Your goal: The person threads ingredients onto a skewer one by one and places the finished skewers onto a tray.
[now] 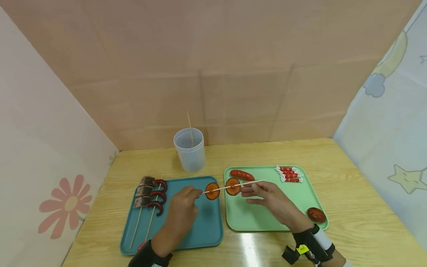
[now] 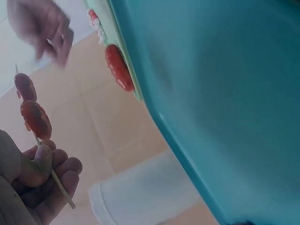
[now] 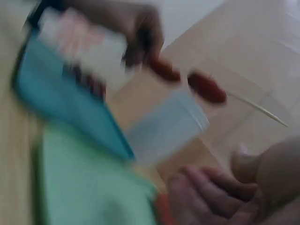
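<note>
My left hand (image 1: 182, 209) pinches the lower end of a wooden skewer (image 1: 219, 189) and holds it above the trays, pointing right. Two round orange-brown food pieces (image 1: 232, 186) are threaded on it, a short gap between them. In the left wrist view a stub of the stick (image 2: 63, 190) juts out below the thumb and fingers. My right hand (image 1: 271, 200) is beside the skewer's pointed end, over the green tray (image 1: 247, 220). The right wrist view shows that hand (image 3: 220, 187) apart from the stick, its fingers loosely bent around nothing.
On the blue tray (image 1: 203, 239) lie a skewer of grey-brown chunks (image 1: 144, 191) and one of curled dark-red tentacle-like pieces (image 1: 158, 196). The green tray bears a red sausage (image 1: 242, 175), several red-and-white sticks (image 1: 289, 174) and a round brown piece (image 1: 316, 215). Behind stands a plastic cup (image 1: 191, 157) with a stick.
</note>
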`<state>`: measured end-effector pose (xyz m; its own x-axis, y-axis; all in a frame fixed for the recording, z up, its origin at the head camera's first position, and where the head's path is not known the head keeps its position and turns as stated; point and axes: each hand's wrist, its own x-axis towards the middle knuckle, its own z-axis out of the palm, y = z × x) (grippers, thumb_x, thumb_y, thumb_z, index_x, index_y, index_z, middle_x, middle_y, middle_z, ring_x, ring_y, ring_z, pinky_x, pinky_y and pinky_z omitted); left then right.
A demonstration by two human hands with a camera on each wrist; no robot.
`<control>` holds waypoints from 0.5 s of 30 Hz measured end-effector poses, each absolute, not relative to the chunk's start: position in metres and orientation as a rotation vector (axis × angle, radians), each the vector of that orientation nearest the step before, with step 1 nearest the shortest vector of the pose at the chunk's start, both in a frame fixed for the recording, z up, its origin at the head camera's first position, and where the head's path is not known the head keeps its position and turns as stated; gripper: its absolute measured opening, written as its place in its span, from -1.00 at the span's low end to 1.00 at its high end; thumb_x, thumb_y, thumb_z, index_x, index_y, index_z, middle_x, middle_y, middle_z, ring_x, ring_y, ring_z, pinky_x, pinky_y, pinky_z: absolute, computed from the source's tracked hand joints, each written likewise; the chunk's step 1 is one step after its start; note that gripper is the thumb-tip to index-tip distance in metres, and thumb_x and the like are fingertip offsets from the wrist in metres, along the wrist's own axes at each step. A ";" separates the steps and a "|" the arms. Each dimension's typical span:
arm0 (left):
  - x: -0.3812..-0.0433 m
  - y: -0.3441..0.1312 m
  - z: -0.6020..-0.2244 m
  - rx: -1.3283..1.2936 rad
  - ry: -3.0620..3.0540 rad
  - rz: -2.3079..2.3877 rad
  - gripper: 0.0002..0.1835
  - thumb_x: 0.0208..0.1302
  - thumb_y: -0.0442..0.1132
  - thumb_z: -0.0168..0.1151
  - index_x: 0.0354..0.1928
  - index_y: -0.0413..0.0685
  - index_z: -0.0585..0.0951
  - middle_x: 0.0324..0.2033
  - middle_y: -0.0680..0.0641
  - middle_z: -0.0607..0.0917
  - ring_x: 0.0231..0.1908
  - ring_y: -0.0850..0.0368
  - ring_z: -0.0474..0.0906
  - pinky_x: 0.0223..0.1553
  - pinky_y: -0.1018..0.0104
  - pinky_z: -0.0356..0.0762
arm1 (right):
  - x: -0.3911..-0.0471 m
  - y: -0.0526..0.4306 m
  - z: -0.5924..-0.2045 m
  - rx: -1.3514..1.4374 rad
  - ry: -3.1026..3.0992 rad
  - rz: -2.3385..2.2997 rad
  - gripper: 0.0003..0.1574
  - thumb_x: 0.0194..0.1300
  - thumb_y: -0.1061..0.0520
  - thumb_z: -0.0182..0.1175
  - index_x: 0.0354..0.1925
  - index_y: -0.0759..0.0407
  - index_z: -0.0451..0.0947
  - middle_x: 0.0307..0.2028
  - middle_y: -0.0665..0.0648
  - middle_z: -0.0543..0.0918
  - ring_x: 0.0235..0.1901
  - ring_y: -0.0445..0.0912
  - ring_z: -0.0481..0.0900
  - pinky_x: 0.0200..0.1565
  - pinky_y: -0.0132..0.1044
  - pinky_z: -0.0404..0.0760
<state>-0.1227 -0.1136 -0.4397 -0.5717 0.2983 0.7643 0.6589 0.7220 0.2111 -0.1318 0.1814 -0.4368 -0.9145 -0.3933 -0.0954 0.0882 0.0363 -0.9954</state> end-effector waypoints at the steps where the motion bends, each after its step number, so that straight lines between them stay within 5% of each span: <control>1: -0.123 -0.117 -0.439 -0.706 -2.187 -0.620 -0.48 -0.39 -0.84 0.10 -0.46 -0.16 0.73 -0.55 -0.01 0.60 -0.55 0.20 0.56 -0.64 0.40 0.51 | -0.130 0.189 -0.434 -0.314 2.257 -1.739 -0.42 0.45 -0.05 0.01 0.17 0.37 0.49 0.02 0.22 0.64 0.05 0.08 0.59 0.06 -0.07 0.57; 7: -0.121 -0.133 -0.439 -0.629 -2.220 -0.569 -0.48 -0.36 -0.84 0.11 -0.45 -0.14 0.74 -0.54 -0.01 0.62 -0.58 0.20 0.57 -0.69 0.39 0.46 | -0.107 0.245 -0.426 -0.247 3.046 -0.423 -0.29 -0.01 -0.12 0.41 0.00 0.32 0.60 -0.13 0.27 0.64 -0.14 0.24 0.55 -0.19 0.08 0.58; 11: -0.122 -0.140 -0.439 -0.604 -2.235 -0.571 -0.48 -0.38 -0.85 0.10 -0.44 -0.17 0.73 -0.55 -0.01 0.62 -0.59 0.19 0.56 -0.70 0.38 0.45 | -0.094 0.271 -0.432 -0.157 3.036 -0.210 -0.21 -0.17 -0.03 0.50 -0.02 0.41 0.57 -0.34 0.19 0.56 -0.36 0.12 0.44 -0.43 -0.05 0.53; 15: -0.123 -0.141 -0.442 -0.600 -2.242 -0.580 -0.47 -0.38 -0.85 0.10 -0.45 -0.15 0.72 -0.55 -0.01 0.60 -0.59 0.20 0.56 -0.70 0.40 0.44 | -0.089 0.288 -0.440 -0.141 3.003 -0.236 -0.41 -0.15 0.11 0.49 -0.16 0.40 0.56 -0.48 0.08 0.42 -0.47 -0.03 0.34 -0.48 -0.20 0.40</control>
